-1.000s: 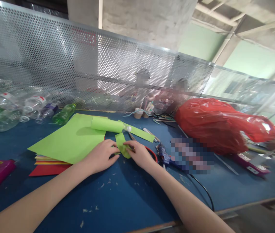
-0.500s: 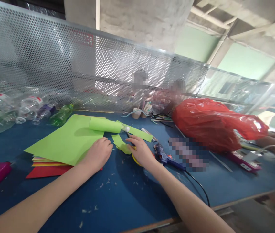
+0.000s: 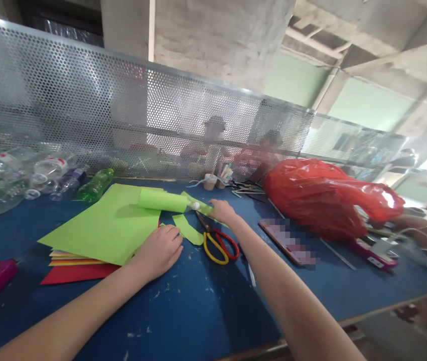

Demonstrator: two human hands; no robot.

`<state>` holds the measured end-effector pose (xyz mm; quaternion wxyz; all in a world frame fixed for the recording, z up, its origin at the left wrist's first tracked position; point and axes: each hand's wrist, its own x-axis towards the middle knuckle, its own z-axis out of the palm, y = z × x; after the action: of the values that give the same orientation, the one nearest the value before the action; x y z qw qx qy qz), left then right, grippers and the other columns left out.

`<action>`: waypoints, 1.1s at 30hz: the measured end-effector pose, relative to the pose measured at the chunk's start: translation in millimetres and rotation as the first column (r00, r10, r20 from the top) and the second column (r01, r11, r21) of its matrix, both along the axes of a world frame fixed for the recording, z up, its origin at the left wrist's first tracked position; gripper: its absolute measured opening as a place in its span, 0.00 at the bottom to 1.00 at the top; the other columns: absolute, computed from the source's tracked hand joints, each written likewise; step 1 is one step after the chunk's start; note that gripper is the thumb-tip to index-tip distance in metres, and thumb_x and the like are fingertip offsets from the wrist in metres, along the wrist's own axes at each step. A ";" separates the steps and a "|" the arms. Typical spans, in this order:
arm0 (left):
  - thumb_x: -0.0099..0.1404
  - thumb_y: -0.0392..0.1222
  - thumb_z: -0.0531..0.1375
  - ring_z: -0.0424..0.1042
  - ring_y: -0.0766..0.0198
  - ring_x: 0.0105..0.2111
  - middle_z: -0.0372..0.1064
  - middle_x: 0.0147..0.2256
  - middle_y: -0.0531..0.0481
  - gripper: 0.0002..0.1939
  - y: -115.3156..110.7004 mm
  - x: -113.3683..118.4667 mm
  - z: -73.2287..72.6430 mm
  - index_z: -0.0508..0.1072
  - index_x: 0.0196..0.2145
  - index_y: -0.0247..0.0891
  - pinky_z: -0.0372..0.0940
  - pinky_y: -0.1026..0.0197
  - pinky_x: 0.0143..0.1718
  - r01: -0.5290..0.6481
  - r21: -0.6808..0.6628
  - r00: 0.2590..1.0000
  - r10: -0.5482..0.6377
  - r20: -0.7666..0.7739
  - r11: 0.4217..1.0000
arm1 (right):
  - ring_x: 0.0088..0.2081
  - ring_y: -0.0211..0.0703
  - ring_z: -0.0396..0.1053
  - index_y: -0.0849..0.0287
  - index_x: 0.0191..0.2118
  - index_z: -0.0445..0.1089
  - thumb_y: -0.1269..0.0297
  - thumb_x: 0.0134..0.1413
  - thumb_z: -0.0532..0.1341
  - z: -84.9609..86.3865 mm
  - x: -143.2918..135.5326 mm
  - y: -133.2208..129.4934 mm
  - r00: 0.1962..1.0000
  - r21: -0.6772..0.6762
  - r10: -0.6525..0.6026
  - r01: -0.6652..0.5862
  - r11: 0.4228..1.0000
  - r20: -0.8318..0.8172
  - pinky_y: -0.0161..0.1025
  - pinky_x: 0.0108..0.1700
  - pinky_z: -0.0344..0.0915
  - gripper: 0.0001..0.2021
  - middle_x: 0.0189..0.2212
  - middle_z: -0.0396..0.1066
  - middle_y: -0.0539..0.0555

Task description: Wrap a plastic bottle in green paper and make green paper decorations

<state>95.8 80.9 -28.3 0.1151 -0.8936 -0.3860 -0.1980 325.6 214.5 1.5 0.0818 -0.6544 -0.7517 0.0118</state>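
Shifting farther from the scissors [image 3: 219, 246], the right hand [image 3: 224, 211] is touching the far green strip [image 3: 205, 209], its grip unclear, while the left hand [image 3: 163, 249], fingers apart, is resting at the paper stack's [image 3: 108, 220] right edge, counter [image 3: 186, 311] stretching nearer, far cups [image 3: 209, 184] holding slim sticks [image 3: 227, 173].
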 end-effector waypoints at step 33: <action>0.57 0.35 0.65 0.75 0.65 0.25 0.76 0.26 0.45 0.05 38.9 -36.5 14.2 0.73 0.30 0.30 0.74 0.62 0.35 0.515 -0.549 -0.050 0.663 0.747 0.658 | 0.26 0.38 0.68 0.61 0.30 0.74 0.61 0.40 0.68 11.2 -9.6 -94.6 0.580 -0.183 0.096 -0.405 0.896 -0.809 0.31 0.27 0.62 0.10 0.24 0.72 0.49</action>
<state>59.2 119.8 -14.1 -0.5660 -0.3749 -0.4377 -0.5895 316.0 119.9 12.8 0.2807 -0.4713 -0.7111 0.4399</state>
